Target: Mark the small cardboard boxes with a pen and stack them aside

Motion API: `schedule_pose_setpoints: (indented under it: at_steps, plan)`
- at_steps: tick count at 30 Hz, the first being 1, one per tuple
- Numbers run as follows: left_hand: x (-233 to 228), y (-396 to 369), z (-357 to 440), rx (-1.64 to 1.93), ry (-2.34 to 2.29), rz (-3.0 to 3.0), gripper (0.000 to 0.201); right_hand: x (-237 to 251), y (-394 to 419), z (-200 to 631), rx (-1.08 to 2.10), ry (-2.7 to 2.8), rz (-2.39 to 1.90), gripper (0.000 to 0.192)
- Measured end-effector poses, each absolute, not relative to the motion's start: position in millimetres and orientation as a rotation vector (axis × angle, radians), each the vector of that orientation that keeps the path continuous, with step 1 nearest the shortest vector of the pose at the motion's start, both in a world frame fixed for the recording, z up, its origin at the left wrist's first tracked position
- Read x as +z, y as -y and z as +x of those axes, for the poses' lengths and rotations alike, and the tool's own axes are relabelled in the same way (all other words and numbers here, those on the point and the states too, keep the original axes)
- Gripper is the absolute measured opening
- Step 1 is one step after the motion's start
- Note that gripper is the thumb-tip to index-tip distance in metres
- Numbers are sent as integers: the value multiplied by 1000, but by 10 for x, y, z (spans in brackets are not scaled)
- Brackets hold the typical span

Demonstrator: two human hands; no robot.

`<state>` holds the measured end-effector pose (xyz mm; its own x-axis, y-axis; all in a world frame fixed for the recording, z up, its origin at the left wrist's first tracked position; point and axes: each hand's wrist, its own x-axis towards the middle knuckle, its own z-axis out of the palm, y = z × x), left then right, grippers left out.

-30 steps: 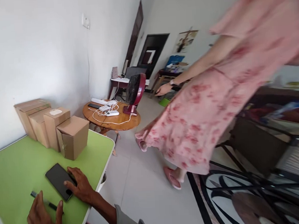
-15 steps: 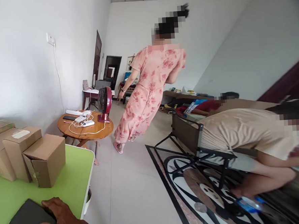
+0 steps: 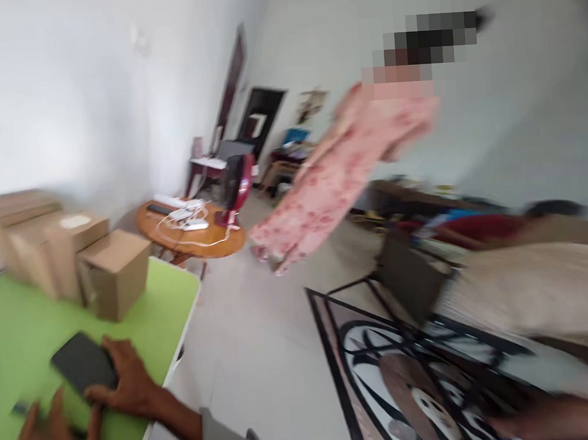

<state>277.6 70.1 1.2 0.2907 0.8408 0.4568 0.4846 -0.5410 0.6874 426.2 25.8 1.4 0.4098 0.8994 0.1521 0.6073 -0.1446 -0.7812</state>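
A dark smartphone (image 3: 83, 363) lies on the green tabletop (image 3: 21, 323) at the lower left. My right hand (image 3: 127, 379) grips its right end, thumb on the near side and fingers on the far side. My left hand (image 3: 55, 437) is low in the view, blurred, with its fingers spread over the tabletop just in front of the phone. A small dark object (image 3: 19, 408) sits by its fingertips, too smeared to name. Something else dark shows between its fingers and thumb.
Cardboard boxes (image 3: 115, 274) stand in a row behind the phone. A round wooden table (image 3: 210, 245) holds a red fan (image 3: 239, 183) and white cables. One person in a pink floral dress (image 3: 335, 171) walks ahead; another sits on a folding chair (image 3: 410, 276) at right.
My left hand has come into view beside the phone. My right hand keeps its hold on the phone. The view has swung left and down, and the walking person is farther off.
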Motion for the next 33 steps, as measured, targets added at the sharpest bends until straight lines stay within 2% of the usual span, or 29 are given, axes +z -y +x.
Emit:
schedule_pose_setpoints:
  at_steps: [6,11,20,25,28,31,33]
  plan:
    - [-17,-478,2572,940,-1471,2306,53,-111,-211,4162,327,1315,-1793,107]
    - [-19,-426,2522,973,-1488,2306,46,-168,-173,4125,289,1308,-1807,106]
    - [6,-370,2420,1017,-1454,2275,47,-375,-182,4046,145,1338,-1768,92]
    - [435,-23,1991,1166,-1430,2319,56,-469,-89,4052,94,1318,-1756,84]
    - [758,98,1347,1398,-1763,2222,62,-332,-26,3951,-75,1328,-1712,81]
    - [910,46,633,1502,-2121,2029,88,-93,-19,3547,-129,1428,-1522,70]
    - [902,-15,287,1445,-2331,1722,105,32,-80,3119,46,1557,-1357,65]
